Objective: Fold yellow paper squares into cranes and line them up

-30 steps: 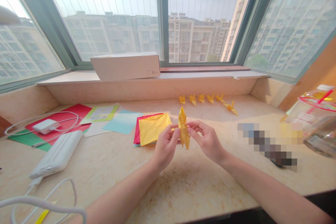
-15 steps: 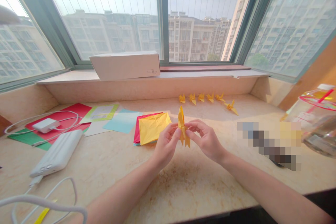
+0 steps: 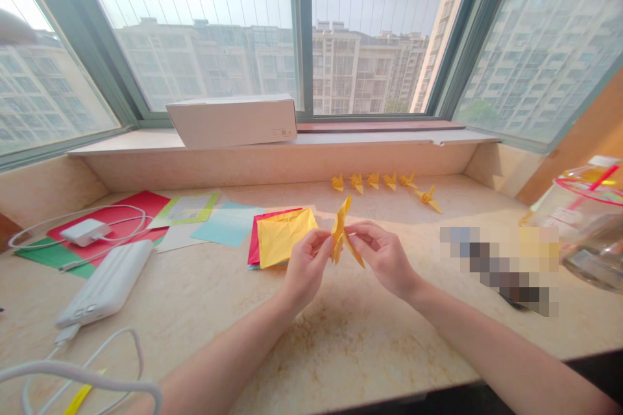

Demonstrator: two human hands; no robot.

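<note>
Between my hands, a folded yellow paper crane point(image 3: 341, 227) is held above the stone counter. My left hand point(image 3: 309, 262) pinches its left side with thumb and fingers. From the other side, my right hand point(image 3: 387, 256) is closed on the right part, where one pointed flap slants down and outward. The fingertips hide some of the folds. Just left of my left hand lies a stack of square sheets, with a creased yellow sheet point(image 3: 282, 237) on top of a red one point(image 3: 254, 246). Several finished yellow paper cranes point(image 3: 373, 181) stand in a row at the back.
On the left are coloured sheets point(image 3: 228, 224), a white charger point(image 3: 86, 232), a white power bank point(image 3: 109, 285) and looping cables point(image 3: 82, 373). A white box point(image 3: 233, 122) rests on the window sill. At the right stand a clear cup with a straw point(image 3: 579, 214) and a blurred-out item point(image 3: 496, 272).
The crane's lower points have spread apart, the right one swinging outward to the right. Its upper tip now leans right. Both hands stay in nearly the same place.
</note>
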